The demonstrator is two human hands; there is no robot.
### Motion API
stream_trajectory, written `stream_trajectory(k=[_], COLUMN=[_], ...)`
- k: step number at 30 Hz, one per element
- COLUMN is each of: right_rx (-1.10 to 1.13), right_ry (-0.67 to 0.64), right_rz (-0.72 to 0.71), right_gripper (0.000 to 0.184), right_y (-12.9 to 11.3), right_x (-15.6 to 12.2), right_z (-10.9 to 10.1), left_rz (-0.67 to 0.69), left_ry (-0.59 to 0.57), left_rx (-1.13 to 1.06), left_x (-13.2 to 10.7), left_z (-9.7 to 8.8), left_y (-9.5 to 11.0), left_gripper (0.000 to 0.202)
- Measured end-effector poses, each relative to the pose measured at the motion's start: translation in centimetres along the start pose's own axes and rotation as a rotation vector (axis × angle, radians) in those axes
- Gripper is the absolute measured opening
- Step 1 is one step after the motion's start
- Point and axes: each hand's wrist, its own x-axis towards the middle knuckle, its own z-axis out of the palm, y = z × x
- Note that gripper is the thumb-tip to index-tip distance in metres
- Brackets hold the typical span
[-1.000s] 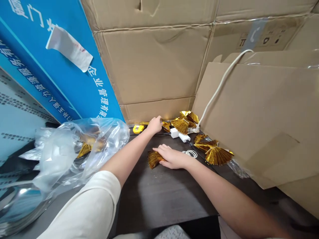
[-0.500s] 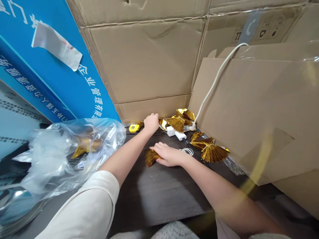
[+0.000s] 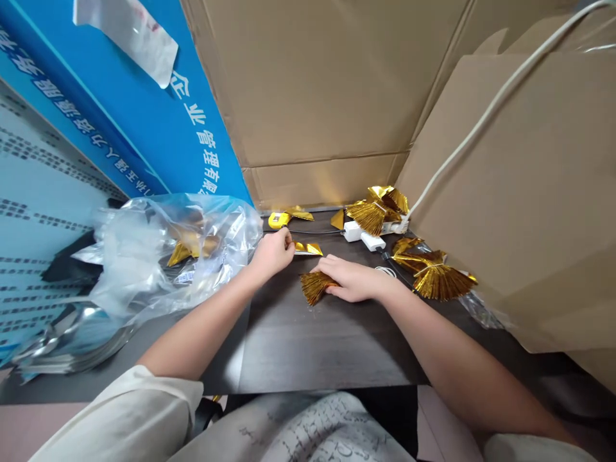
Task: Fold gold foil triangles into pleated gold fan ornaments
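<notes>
My left hand [image 3: 273, 255] is closed, pinching a folded strip of shiny gold foil [image 3: 308, 249] that sticks out to the right of its fingers. My right hand [image 3: 353, 278] grips a pleated gold foil fan [image 3: 316, 287] low over the dark table; the pleats spread out to the left and the fan's other end is hidden under the palm. Behind the left hand lie a yellow tape measure [image 3: 278, 220] and a loose gold foil piece [image 3: 300, 213]. Two tied bunches of pleated gold foil, a back one [image 3: 369, 215] and a front one [image 3: 440, 281], lie to the right.
White plugs [image 3: 353, 231] and a power strip [image 3: 395, 226] with a white cable [image 3: 486, 122] stand at the back right. Cardboard walls [image 3: 327, 83] close off the back and right. A clear plastic bag [image 3: 144, 224] holding gold foil bulges at left, beside a blue printed board [image 3: 115, 96].
My left hand has come back toward me from the rear edge, bringing the foil strip into sight. My right hand keeps its grip on the pleated fan. The camera view has tilted down.
</notes>
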Motion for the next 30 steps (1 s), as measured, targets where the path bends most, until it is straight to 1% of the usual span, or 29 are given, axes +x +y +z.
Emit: stream_trajectory(k=[3,7,11,16,18,20,22,24,26,27,28,30], right_rx=[-0.021,-0.005,0.031,0.028,0.025,0.038,0.048,0.054,0.058,0.062,0.066,0.070], right_ry=[0.015,0.015,-0.030,-0.075,-0.085,-0.084,-0.075,-0.077,-0.082,-0.083,-0.084,-0.084], right_rz=[-0.016,0.057,0.121,0.097,0.094,0.083,0.073,0.068,0.071,0.072,0.071,0.068], right_gripper=[0.033,0.050,0.055,0.052,0.052,0.055,0.058,0.059,0.058,0.057,0.055,0.053], right_y=[-0.2,-0.1,0.1,0.2,0.3,0.3,0.4,0.4,0.4,0.4,0.3,0.3], right_x=[-0.2,-0.3,-0.3,0.0,0.0,0.0,0.0,-0.1,-0.1,-0.1,-0.1,-0.1], right_z=[0.1,0.4,0.5,0.3,0.2,0.2,0.2,0.2,0.2,0.2,0.2,0.1], left_rz=[0.018,0.063,0.098,0.171,0.188,0.230,0.317,0.409,0.476,0.498,0.510,0.506], left_ry=[0.006,0.043,0.081,0.085,0.064,0.012,-0.078,-0.174,-0.238,-0.249,-0.247,-0.215], left_rx=[-0.057,-0.095,-0.121,-0.139,-0.175,-0.211,-0.249,-0.283,-0.305,-0.310,-0.316,-0.333], left_x=[-1.4,-2.6,-3.0,-3.0,-2.9,-2.7,-2.5,-2.2,-2.0,-1.9,-1.8,-1.8], left_z=[1.5,2.3,3.0,3.6,3.5,3.2,2.7,2.3,2.0,2.0,2.0,2.3], left_y=[-1.5,-2.6,-3.3,-3.7,-3.9,-4.2,-4.7,-5.2,-5.7,-5.9,-6.1,-6.1], left_gripper=[0.004,0.006,0.005,0.005,0.006,0.008,0.015,0.027,0.036,0.035,0.030,0.019])
